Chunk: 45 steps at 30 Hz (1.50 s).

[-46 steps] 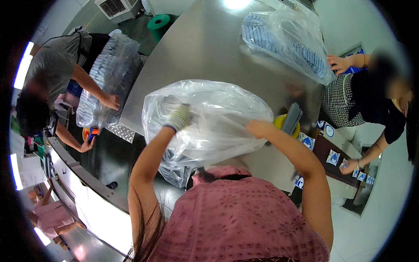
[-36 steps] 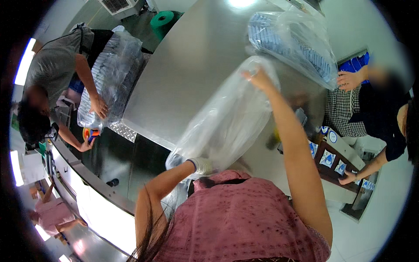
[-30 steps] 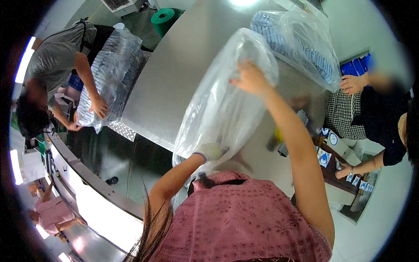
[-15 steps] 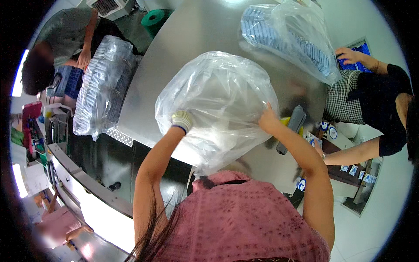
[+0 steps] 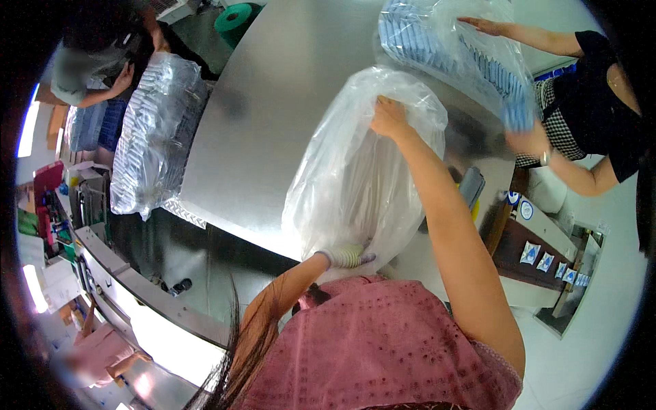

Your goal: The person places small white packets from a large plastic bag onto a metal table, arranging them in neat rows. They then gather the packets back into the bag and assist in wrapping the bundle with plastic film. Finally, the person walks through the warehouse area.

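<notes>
Since half a second ago the clear plastic bag [image 5: 362, 171] has been stretched lengthwise above the steel surface [image 5: 273, 102], right hand [image 5: 388, 117] fingers clenched on its far end, gloved left hand [image 5: 345, 256] fingers gripping its near end.

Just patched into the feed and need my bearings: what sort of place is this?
Probably a packing workshop or small factory. People stand around a large steel table handling clear plastic bags; the left hand and right hand hold one clear bag, and another bag of blue packets lies opposite.
</notes>
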Each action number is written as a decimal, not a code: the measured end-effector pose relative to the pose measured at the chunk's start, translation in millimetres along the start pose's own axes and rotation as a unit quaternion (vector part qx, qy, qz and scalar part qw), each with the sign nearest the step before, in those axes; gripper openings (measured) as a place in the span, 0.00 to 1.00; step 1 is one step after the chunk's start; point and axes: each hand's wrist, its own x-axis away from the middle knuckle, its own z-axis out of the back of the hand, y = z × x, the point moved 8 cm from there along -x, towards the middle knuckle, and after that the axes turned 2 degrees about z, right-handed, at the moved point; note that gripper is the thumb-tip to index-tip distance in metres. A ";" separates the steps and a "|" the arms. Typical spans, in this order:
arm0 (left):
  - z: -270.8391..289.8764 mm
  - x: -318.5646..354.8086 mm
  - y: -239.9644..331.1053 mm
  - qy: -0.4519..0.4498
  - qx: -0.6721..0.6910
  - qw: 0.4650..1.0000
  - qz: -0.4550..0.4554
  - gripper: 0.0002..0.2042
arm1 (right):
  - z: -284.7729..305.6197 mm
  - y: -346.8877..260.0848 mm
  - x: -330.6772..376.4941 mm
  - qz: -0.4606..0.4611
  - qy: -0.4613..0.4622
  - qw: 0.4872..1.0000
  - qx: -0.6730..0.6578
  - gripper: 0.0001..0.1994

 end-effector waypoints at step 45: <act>78.3 55.3 90.3 0.070 -0.316 0.940 0.105 0.23 | -81.3 -73.6 290.6 0.225 -0.186 0.944 0.153 0.32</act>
